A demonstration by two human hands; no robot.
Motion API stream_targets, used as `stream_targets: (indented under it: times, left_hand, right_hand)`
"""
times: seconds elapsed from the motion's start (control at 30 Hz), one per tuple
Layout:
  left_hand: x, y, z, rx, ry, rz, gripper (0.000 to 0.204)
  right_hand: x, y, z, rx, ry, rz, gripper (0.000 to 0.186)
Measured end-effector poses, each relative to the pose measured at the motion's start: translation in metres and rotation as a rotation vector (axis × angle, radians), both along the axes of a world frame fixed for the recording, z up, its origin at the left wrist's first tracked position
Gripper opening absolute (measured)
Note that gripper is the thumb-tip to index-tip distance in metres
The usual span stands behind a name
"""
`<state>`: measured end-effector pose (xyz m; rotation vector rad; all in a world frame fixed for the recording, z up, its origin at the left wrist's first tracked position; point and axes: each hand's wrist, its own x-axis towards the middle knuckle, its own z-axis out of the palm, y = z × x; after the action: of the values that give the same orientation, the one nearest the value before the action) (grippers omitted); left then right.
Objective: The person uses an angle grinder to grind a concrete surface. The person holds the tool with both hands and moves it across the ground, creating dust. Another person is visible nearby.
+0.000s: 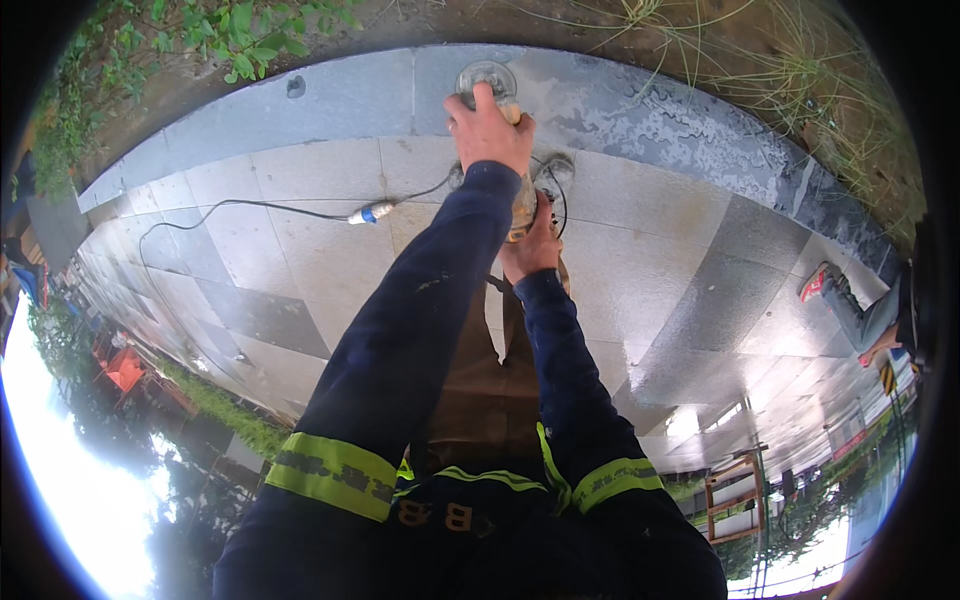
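Note:
An angle grinder with a dusty, orange-and-dark body lies along the line between my hands. Its round guard and disc rest over the grey stone kerb slab at the far side. My left hand presses down on the grinder's head, fingers wrapped over it and pointing away from me. Nearer to me, my right hand is closed round the rear of the grinder's body. A black power cord loops beside the tool and runs left to a blue-and-white plug connector on the paving.
Pale and dark paving slabs spread around me, wet-looking at the right. Beyond the kerb lie soil, leafy plants and long grass. At the far right another person's leg and red shoe show. A wooden frame stands lower right.

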<state>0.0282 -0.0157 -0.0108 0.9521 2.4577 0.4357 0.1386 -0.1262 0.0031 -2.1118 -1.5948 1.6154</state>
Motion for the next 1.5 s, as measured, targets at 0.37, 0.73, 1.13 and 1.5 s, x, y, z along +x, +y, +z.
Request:
stream_targets:
  times: [0.37, 0.73, 1.13, 1.5]
  left_hand:
    - [0.0, -0.005, 0.002, -0.018, -0.018, 0.032, 0.062]
    - [0.008, 0.001, -0.009, 0.058, 0.048, 0.006, 0.064]
    - [0.007, 0.001, -0.004, 0.007, 0.036, 0.028, 0.057]
    - [0.008, -0.006, -0.004, -0.029, 0.032, 0.051, 0.064]
  right_hand:
    - [0.003, -0.006, 0.0, -0.018, -0.007, 0.004, 0.087]
    - [0.009, 0.0, -0.01, 0.044, 0.083, -0.024, 0.084]
    - [0.01, 0.002, -0.006, -0.042, 0.007, 0.007, 0.085]
    - [0.012, -0.004, -0.005, -0.009, 0.042, -0.007, 0.086]
